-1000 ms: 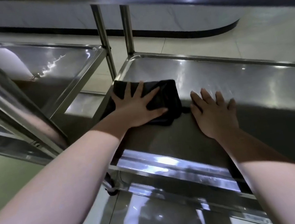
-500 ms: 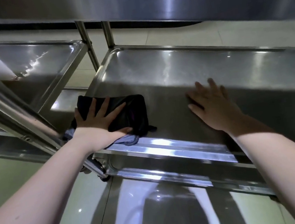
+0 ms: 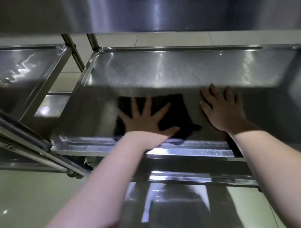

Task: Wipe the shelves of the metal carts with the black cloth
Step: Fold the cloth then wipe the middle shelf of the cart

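The black cloth (image 3: 175, 110) lies flat on the middle shelf (image 3: 178, 68) of the metal cart in front of me, near its front rim. My left hand (image 3: 144, 120) presses down on the cloth with fingers spread. To its right my right hand (image 3: 221, 109) rests flat on the bare steel, fingers apart, beside the cloth's right edge and holding nothing. The near half of the shelf lies in shadow.
The cart's upper shelf (image 3: 189, 1) overhangs the top of the view. A second metal cart (image 3: 19, 73) stands to the left, its slanted frame bar (image 3: 15, 134) close to my left arm. A lower shelf (image 3: 175, 201) shows beneath, with tiled floor (image 3: 15, 206) around.
My left hand has slid the cloth from the shelf's front left corner rightward to the middle, close to my right hand. The right hand has stayed flat on the shelf.
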{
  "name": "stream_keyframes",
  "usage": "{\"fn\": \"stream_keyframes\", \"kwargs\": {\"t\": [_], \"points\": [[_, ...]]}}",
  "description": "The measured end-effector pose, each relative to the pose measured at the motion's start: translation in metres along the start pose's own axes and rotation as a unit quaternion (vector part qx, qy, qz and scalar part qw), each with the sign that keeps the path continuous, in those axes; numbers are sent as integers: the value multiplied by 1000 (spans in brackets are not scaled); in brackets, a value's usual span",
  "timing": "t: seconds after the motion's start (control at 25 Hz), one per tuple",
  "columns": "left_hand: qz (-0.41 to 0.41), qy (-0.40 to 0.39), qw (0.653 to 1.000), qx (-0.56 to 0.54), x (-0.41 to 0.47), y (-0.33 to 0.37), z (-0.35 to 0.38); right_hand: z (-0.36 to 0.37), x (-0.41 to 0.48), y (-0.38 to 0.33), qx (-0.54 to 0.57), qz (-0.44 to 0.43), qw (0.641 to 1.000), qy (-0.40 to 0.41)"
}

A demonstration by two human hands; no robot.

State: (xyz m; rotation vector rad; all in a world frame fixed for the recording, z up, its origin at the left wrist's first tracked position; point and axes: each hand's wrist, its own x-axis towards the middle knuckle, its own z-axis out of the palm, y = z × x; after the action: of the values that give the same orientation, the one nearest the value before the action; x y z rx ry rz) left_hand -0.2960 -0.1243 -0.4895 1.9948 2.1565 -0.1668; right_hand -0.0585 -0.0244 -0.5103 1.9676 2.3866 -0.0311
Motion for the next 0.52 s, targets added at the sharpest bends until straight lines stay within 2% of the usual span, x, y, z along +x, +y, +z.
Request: {"fn": "stream_keyframes", "kwargs": {"t": [0.08, 0.2, 0.32, 0.4, 0.52], "points": [[38, -9, 999, 4, -3, 45, 6, -1, -1, 3, 4, -7, 1000, 7], [29, 13, 999, -21, -10, 16, 12, -2, -1, 6, 12, -16, 1000, 1], [-60, 48, 997, -16, -10, -71, 4, -1, 0, 3, 14, -11, 1000, -2], [-141, 37, 989, -26, -6, -122, -5, 0, 0, -3, 15, -7, 1000, -1], [-222, 33, 973, -54, 20, -141, -13, 1, 2, -16, 18, 0, 1000, 6]]}}
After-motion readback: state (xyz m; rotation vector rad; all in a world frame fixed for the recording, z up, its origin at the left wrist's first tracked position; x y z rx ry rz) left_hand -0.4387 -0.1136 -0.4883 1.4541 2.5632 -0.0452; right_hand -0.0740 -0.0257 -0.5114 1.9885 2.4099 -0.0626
